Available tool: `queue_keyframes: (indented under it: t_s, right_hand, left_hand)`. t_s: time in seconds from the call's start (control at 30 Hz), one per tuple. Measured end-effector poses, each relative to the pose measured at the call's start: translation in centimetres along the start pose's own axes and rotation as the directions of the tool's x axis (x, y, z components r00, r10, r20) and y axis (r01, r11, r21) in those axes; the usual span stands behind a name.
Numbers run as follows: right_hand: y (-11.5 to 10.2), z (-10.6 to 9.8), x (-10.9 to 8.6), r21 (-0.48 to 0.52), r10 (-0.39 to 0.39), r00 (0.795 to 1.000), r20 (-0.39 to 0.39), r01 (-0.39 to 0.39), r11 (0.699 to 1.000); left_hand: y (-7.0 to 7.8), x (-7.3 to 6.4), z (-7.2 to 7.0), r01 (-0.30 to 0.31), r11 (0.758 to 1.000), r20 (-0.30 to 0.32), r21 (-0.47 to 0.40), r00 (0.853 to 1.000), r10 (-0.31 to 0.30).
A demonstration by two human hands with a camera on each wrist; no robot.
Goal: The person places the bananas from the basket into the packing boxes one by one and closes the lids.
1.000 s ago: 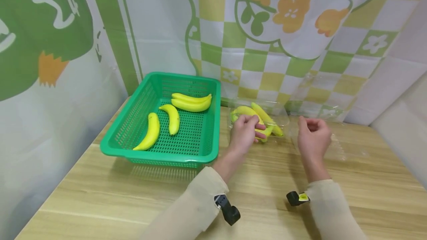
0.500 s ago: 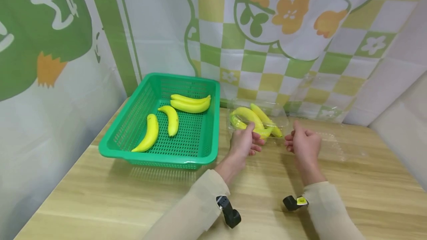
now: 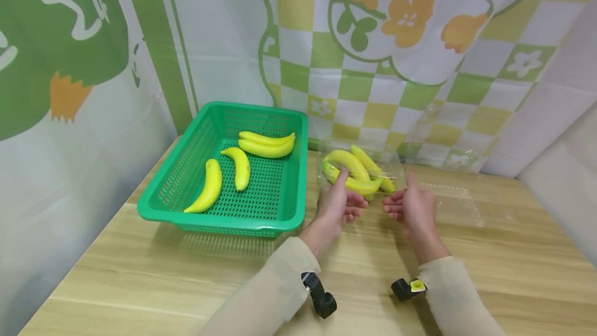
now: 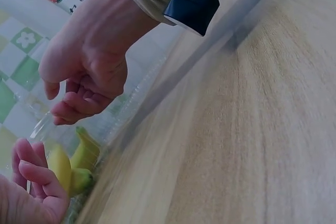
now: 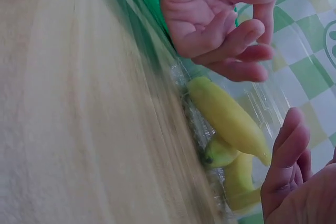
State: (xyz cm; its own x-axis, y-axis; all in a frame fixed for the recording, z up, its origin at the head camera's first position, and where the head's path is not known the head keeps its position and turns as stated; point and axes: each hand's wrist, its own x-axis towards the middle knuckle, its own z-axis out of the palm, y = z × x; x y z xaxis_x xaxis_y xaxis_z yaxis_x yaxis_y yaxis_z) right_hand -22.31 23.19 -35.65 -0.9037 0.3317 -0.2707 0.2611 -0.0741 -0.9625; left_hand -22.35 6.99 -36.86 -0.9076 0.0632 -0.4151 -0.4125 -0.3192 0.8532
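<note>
Head view: Left hand (image 3: 338,202) and right hand (image 3: 418,209) face each other with relaxed fingers, wood-grain table (image 3: 370,258) showing between them. Just beyond the fingertips, yellow bananas (image 3: 347,160) lie inside a clear plastic container (image 3: 393,162) (whether the left thumb touches its near edge cannot be told). A green plastic basket (image 3: 224,221) stands near the left hand; the tabletop's right edge runs well beyond the right hand.

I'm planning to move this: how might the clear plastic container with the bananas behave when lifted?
Its thin, see-through walls suggest the clear plastic container would be light and probably flex when squeezed. Its shiny highlights hint at a smooth, somewhat slippery surface. The bananas overlap inside, so they may slide and upset its balance.
</note>
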Motion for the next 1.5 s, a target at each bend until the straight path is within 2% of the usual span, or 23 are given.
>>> queue_keyframes:
  t_s: [0.13,0.3,0.5,0.73,0.97,1.23,1.4,1.5]
  right_hand:
    - [0.4,0.2,-0.1,0.003,0.026,1.000,0.008,-0.026,1.000]
    - [0.8,0.3,0.1,0.028,0.083,0.996,0.029,-0.084,0.996]
    - [1.1,0.2,0.5,0.067,0.121,0.992,0.037,-0.123,0.990]
    - [1.2,0.2,0.7,0.095,0.120,0.991,0.056,-0.125,0.988]
    - [1.2,0.5,0.8,0.119,0.092,0.995,0.039,-0.096,0.988]
    - [1.7,0.8,0.9,0.060,0.037,0.999,0.003,-0.037,0.998]
    - [1.7,0.9,0.9,0.036,0.024,1.000,-0.012,-0.024,0.999]
    - [1.7,0.9,0.9,0.041,0.032,0.999,-0.010,-0.032,0.999]
  left_hand:
    - [-0.3,0.3,-0.2,0.029,1.000,0.025,-0.010,0.999,-0.028]
    - [-0.3,0.5,-0.4,0.053,0.996,0.037,-0.067,0.998,-0.051]
    - [-0.3,0.4,-0.4,0.064,0.988,-0.012,-0.144,0.998,-0.067]
    - [-0.1,0.4,-0.1,0.022,0.983,-0.059,-0.183,0.998,-0.033]
    - [-0.2,0.6,-0.1,-0.023,0.986,-0.125,-0.162,0.992,0.003]
    - [-0.3,0.9,-0.3,-0.031,0.993,-0.190,-0.110,0.982,0.010]
    - [-0.3,1.0,-0.4,-0.046,0.995,-0.193,-0.088,0.981,0.028]
    - [-0.3,0.9,-0.5,-0.049,0.993,-0.186,-0.104,0.982,0.029]
